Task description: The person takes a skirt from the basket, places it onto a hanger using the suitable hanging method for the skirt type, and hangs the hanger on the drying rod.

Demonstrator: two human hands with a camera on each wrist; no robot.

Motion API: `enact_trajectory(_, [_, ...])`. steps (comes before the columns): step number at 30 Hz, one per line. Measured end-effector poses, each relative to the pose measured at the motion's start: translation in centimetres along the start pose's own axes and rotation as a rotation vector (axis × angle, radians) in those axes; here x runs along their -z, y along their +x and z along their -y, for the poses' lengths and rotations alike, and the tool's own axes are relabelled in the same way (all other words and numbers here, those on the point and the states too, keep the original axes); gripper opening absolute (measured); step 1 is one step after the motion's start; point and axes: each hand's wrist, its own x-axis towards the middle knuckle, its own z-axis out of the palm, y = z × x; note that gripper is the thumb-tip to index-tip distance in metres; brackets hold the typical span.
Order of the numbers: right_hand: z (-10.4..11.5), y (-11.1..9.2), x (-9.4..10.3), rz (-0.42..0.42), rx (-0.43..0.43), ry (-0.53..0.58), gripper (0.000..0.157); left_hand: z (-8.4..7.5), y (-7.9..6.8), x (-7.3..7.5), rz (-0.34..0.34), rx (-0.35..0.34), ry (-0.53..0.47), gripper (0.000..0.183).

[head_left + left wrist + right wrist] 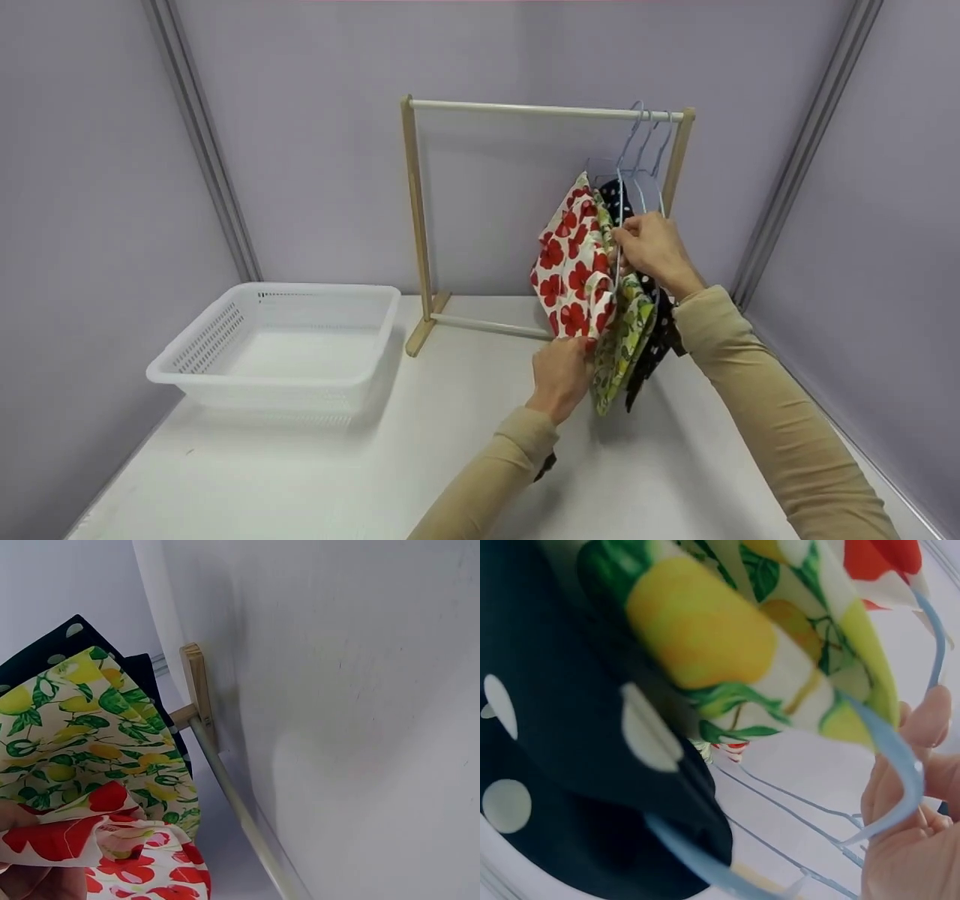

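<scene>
On the right end of the rack hang a white garment with red flowers (571,262), a lemon-print garment (628,337) and a black garment with white dots (56,645). My left hand (561,375) pinches the lower edge of the red-flowered garment; in the left wrist view a fold of that cloth (60,836) passes between finger and thumb. Higher up, my right hand (654,249) pinches the side of the front blue hanger (621,199). The right wrist view shows that hanger running to the fingertips (930,716). Cloth hides part of the right fingers.
The wooden rack (416,217) has a pale top bar (517,109) and a low bar (487,327). A white plastic basket (270,384) stands to the left on the white table (285,480). Grey walls (315,150) enclose the back and sides.
</scene>
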Motion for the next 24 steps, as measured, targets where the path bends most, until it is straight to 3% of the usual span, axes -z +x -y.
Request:
enact_trajectory(8, [-0.1, -0.3, 0.5, -0.002, -0.006, -0.146, 0.031, -0.2, -0.3, -0.1, 0.061, 0.004, -0.071, 0.008])
enact_trajectory(15, [0.0, -0.6, 1.2, -0.058, 0.017, -0.241, 0.028, -0.4, -0.4, -0.3, 0.043, -0.086, -0.059, 0.009])
enact_trajectory(17, [0.1, -0.6, 1.3, -0.07, 0.018, -0.269, 0.025, -0.5, -0.5, -0.3, 0.084, -0.088, -0.071, 0.003])
enact_trajectory(20, [0.3, -0.8, 1.7, -0.079, 0.017, -0.315, 0.021, -0.5, -0.5, -0.4, 0.146, -0.067, -0.097, 0.013])
enact_trajectory(24, [0.6, -0.9, 2.3, -0.072, 0.008, -0.352, 0.022, -0.7, -0.3, -0.3, 0.178, -0.047, -0.128, 0.016])
